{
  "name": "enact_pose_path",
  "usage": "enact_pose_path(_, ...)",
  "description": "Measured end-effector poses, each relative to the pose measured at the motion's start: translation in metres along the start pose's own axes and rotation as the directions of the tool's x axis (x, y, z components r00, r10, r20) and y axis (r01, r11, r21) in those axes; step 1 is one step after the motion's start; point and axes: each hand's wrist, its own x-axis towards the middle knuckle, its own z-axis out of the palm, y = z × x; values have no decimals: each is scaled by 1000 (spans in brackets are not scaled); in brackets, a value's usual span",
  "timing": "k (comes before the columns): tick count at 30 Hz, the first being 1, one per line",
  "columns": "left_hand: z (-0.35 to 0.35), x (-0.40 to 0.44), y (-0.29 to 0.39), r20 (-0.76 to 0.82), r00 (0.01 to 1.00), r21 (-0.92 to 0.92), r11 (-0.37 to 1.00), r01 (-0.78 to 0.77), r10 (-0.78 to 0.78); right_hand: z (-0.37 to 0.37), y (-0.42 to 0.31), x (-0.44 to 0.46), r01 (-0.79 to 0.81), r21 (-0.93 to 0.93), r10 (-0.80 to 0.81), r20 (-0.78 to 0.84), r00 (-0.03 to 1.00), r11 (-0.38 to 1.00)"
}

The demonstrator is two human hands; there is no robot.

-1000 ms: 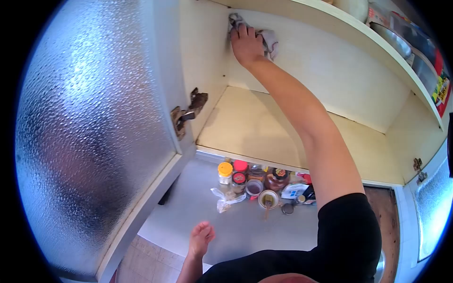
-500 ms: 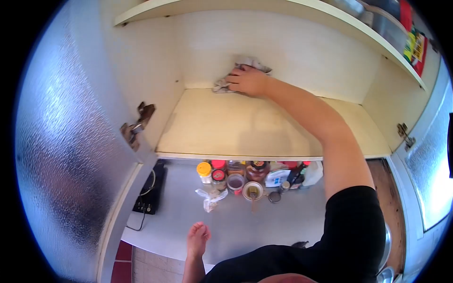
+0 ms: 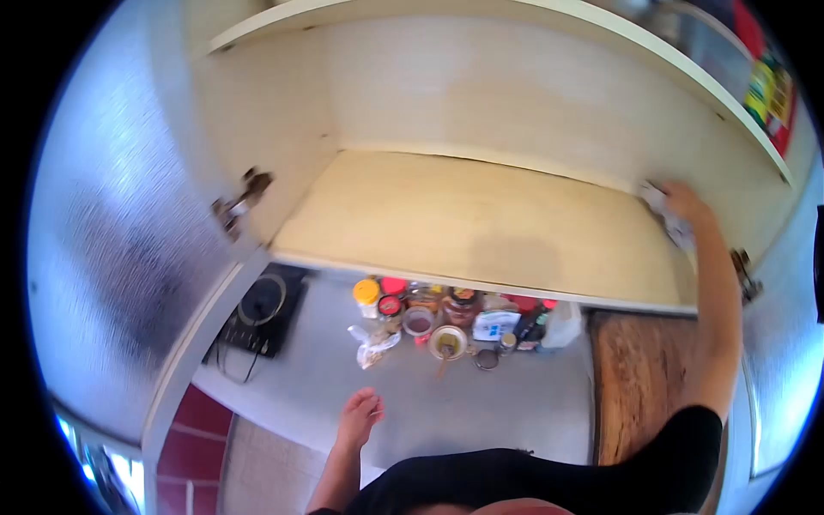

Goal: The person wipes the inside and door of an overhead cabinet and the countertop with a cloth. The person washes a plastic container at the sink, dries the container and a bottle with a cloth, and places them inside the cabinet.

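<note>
My right hand (image 3: 684,202) is closed on a crumpled grey-white cloth (image 3: 668,216) at the back right corner of the cabinet's lower compartment (image 3: 463,215). The cloth lies against the right side wall, just above the compartment floor. Below the cabinet, over the grey counter (image 3: 515,412), hovers my left hand (image 3: 360,415), its fingers curled together; whether anything small is in them is too hard to make out. Lidded jars, among them one with a yellow lid (image 3: 366,293), stand beyond it, beside a plastic bag (image 3: 372,346) and a bowl with a utensil (image 3: 448,342).
Overhead, a shelf (image 3: 532,12) carries containers and a coloured packet (image 3: 771,99). Glass doors stand open left (image 3: 112,223) and right (image 3: 785,378), with metal hinges. A black hob (image 3: 260,311) is at left, a wooden board (image 3: 639,378) at right.
With the cloth, my right hand has moved from the upper left of the back wall down, then across to the right corner. The view has shifted, showing more of the hob and board.
</note>
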Motion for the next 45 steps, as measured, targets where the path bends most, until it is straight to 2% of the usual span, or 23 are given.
enact_pose_path(1,-9,-5,-2,39,999,-21,1000,-8,9,6,22,15,-1,-238,45,179,983,971)
enact_pose_path(4,-3,-18,22,-70,998,0,1000,-10,10,40,-13,22,0,-156,33,208,978,988)
enact_pose_path(8,-29,-28,29,-100,994,-1,999,-38,38,57,-44,14,-94,-80,108,203,973,992)
enact_pose_path(10,-43,-31,30,-100,995,-12,999,-30,29,35,-149,15,-62,37,53,198,979,997)
enact_pose_path(11,-51,-33,29,-97,995,-19,1000,-25,23,31,-210,26,-3,-122,42,317,948,993)
enact_pose_path(12,-59,-33,29,-94,995,-29,999,-24,21,69,-232,60,47,-56,-33,219,975,997)
enact_pose_path(13,-67,-34,29,-92,996,-40,999,-24,21,83,-284,87,285,-134,-230,323,918,949)
enact_pose_path(14,-74,-36,35,-101,994,-48,998,-37,32,58,-394,86,340,-76,-307,282,909,937)
enact_pose_path(16,-82,-44,41,-125,991,-60,997,-55,47,18,-500,63,486,-5,-466,273,842,874)
enact_pose_path(17,-85,-45,44,-145,988,-64,996,-68,58,20,-530,67,571,46,-568,193,800,820)
enact_pose_path(20,-103,-61,49,-213,974,-82,992,-96,76,24,-583,83,692,88,-693,210,690,716)
enact_pose_path(23,-130,-73,53,-290,953,-111,986,-120,83,5,-548,96,677,361,-719,-26,694,641)
enact_pose_path(25,-155,-74,47,-348,935,-122,986,-115,66,-13,-543,105,674,124,-666,-102,739,728)
enact_pose_path(28,-174,-73,45,-372,927,-139,984,-109,50,13,-547,130,658,67,-491,-610,622,750)
enact_pose_path(31,-173,-69,54,-402,913,-172,975,-143,62,49,-551,134,578,-408,-696,-257,670,707)
enact_pose_path(32,-175,-67,56,-398,915,-161,977,-139,64,67,-555,134,645,-322,-718,-225,659,693)
enact_pose_path(35,-171,-59,51,-364,930,-153,982,-113,50,38,-573,117,620,-260,-649,-39,759,740)
enact_pose_path(36,-169,-55,52,-342,939,-151,984,-97,40,41,-576,127,630,-172,-629,69,774,757)
enact_pose_path(38,-164,-56,55,-312,950,-148,986,-73,24,42,-578,158,605,7,-583,278,764,796)
enact_pose_path(39,-160,-55,59,-304,952,-150,986,-73,25,38,-571,156,611,191,-637,321,701,768)
enact_pose_path(41,-162,-52,67,-302,952,-137,986,-90,45,14,-556,156,549,535,-758,336,559,642)
enact_pose_path(44,-167,-51,61,-304,952,-136,987,-84,39,7,-543,148,400,673,-691,232,684,622)
enact_pose_path(45,-170,-52,60,-297,954,-142,987,-76,31,12,-545,141,388,596,-625,258,736,703)
